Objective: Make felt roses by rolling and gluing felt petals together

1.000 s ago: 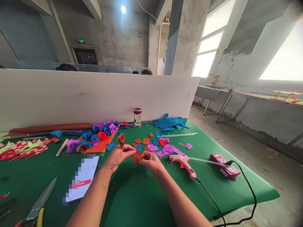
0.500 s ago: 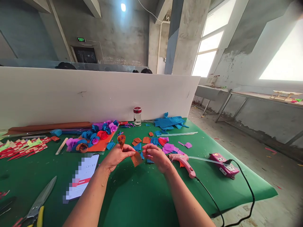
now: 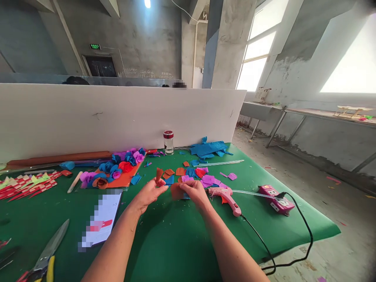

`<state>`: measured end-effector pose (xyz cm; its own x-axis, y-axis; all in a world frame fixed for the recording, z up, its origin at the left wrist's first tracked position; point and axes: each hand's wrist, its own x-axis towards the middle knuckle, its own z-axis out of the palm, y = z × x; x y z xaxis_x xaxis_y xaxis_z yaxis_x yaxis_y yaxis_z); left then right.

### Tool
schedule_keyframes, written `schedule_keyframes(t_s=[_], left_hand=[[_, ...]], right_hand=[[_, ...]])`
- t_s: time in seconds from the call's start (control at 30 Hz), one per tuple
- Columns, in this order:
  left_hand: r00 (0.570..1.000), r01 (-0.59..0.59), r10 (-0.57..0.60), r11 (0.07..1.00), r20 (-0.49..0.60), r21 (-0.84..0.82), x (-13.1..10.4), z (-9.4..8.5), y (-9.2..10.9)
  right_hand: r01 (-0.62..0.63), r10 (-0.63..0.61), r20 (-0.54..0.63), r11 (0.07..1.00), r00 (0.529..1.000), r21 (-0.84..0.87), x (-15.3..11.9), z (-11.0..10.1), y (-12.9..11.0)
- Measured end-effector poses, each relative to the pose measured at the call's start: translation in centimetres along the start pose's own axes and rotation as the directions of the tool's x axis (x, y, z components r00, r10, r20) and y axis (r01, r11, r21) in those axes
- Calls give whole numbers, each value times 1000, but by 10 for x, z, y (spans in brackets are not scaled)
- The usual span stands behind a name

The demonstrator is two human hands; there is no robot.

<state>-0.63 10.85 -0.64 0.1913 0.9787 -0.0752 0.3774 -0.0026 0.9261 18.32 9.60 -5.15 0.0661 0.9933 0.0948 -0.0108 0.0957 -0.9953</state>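
My left hand (image 3: 151, 194) pinches a small rolled brown paper flower (image 3: 159, 174), which stands up above the fingers. Close beside it, my right hand (image 3: 194, 192) grips a flat brown paper petal (image 3: 176, 192) between thumb and fingers. Behind both hands lie loose petals: orange-brown ones (image 3: 180, 171), blue ones (image 3: 190, 172) and purple ones (image 3: 208, 180). A pink glue gun (image 3: 227, 199) rests just right of my right hand, a clear glue stick running from its back. Finished paper roses (image 3: 109, 168) in blue, purple, red and brown sit on an orange sheet to the left.
Scissors (image 3: 53, 246) and a phone (image 3: 101, 221) lie at left. A red-lidded jar (image 3: 168, 143) stands near the white partition (image 3: 132, 113). Blue paper (image 3: 208, 149) and clear glue sticks (image 3: 219, 163) lie at back right. A black cord runs from a magenta power strip (image 3: 276, 199).
The brown petal has passed from my left hand to my right, which has closed on it. The rolled flower has tilted in my left hand. The view has shifted slightly.
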Motion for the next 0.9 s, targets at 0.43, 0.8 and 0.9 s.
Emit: schedule_keyframes(t_s=[0.43, 0.8, 0.9], left_hand=[[977, -89, 132, 967, 170, -240, -3, 11, 3], [977, -191, 171, 967, -128, -167, 7, 24, -2], [982, -158, 129, 961, -140, -226, 5, 29, 1]], right_hand=[[-92, 190, -165, 878, 968, 470, 4, -12, -12], [-4, 163, -234, 828, 958, 561, 4, -19, -18], [12, 163, -254, 820, 954, 572, 4, -18, -18]])
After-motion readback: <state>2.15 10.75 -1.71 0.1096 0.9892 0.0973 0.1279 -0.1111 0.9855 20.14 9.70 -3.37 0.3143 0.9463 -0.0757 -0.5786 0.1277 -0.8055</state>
